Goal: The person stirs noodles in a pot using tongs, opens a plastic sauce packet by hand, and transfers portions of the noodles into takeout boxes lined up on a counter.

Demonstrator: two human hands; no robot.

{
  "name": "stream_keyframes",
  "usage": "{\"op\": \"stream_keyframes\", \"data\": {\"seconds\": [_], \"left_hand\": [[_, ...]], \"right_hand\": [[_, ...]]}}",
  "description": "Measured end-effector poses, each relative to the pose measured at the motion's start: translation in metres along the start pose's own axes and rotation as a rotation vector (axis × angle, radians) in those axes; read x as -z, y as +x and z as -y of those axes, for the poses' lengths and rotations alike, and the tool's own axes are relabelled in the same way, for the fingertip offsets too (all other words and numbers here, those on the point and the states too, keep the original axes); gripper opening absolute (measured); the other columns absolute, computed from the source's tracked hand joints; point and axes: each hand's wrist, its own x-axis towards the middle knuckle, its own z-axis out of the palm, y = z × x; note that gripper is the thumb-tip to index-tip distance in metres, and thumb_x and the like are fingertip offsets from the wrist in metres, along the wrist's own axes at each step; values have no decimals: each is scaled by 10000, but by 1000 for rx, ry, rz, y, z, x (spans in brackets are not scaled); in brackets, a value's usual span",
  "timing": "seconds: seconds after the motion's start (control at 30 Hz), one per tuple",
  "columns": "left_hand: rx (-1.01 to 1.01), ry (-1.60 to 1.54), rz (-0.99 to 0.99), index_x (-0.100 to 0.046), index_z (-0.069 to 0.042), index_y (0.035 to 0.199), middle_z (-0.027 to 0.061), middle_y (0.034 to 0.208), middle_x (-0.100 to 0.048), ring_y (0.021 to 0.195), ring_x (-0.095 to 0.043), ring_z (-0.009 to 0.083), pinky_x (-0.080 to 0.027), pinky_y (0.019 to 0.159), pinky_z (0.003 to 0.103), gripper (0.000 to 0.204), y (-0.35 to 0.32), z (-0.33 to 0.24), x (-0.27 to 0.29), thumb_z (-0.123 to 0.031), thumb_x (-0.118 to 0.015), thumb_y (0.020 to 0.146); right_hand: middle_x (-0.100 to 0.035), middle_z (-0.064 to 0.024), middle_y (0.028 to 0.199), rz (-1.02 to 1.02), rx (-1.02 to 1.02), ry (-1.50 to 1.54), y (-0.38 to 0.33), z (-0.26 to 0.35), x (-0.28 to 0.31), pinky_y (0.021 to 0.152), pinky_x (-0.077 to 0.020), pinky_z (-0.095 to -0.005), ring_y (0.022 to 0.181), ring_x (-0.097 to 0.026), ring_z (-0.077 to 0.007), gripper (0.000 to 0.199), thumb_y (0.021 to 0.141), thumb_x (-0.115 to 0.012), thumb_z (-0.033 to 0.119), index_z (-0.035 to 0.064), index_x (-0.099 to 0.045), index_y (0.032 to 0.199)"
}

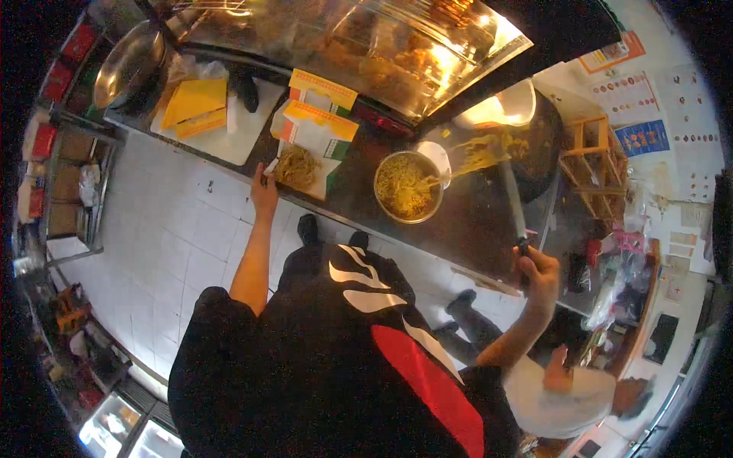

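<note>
My right hand is closed around the dark handle of a long metal tool. Its far end reaches toward a spread of yellow food, where the head's shape is unclear. At the counter's front edge my left hand has its fingers closed around a small whitish piece that I cannot make out. Just beside it lies a mound of brownish noodle-like food on printed paper. Between my hands stands a round metal bowl filled with yellow shredded or noodle-like food.
A white board with yellow paper sheets lies to the left, near a large metal pan. A lit glass case lines the back. Behind the yellow food sits a white tub. Another person is at the lower right.
</note>
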Motion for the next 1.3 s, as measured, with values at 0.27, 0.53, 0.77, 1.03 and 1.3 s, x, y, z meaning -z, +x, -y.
{"op": "stream_keyframes", "data": {"seconds": [0.27, 0.53, 0.77, 1.03, 1.3], "left_hand": [[78, 179, 23, -486, -65, 1318, 166, 1133, -615, 959, -594, 226, -461, 829, 323, 461, -2, 0, 4, -158, -580, 877], [-98, 182, -60, -472, -70, 1334, 125, 1018, -618, 893, -573, 203, -459, 806, 320, 465, -1, -3, 4, -106, -569, 880], [-101, 194, -54, -453, -91, 1349, 175, 1213, -572, 1065, -569, 280, -455, 867, 347, 473, -1, -10, 4, -133, -569, 893], [36, 184, 18, -453, -75, 1345, 170, 1212, -573, 1061, -572, 259, -459, 867, 331, 468, -1, -13, 3, -137, -561, 894], [-3, 77, 4, -454, -56, 1344, 145, 1079, -613, 944, -582, 227, -459, 825, 306, 474, 2, -6, 1, -108, -566, 886]], "right_hand": [[-689, -86, 793, 19, 16, -352, 23, -49, -2, 581, -462, -254, 616, -572, -96, 429, 791, -712, 281, -25, -648, 1084], [-661, -171, 800, 142, -1, -1067, 56, -96, -114, 665, -528, -412, 734, -647, -348, 339, 735, -721, 329, 58, -673, 934], [-654, -183, 746, 146, 180, -810, 73, -125, -113, 599, -521, -395, 661, -651, -302, 284, 771, -686, 313, 76, -691, 929], [-616, -36, 647, 204, -119, -77, 37, -98, -69, 414, -417, -243, 470, -525, -80, 256, 833, -656, 243, 8, -686, 930], [-586, 5, 637, 78, -41, -39, 14, -45, -25, 406, -373, -221, 481, -495, -50, 236, 847, -651, 237, 29, -686, 952]]}}
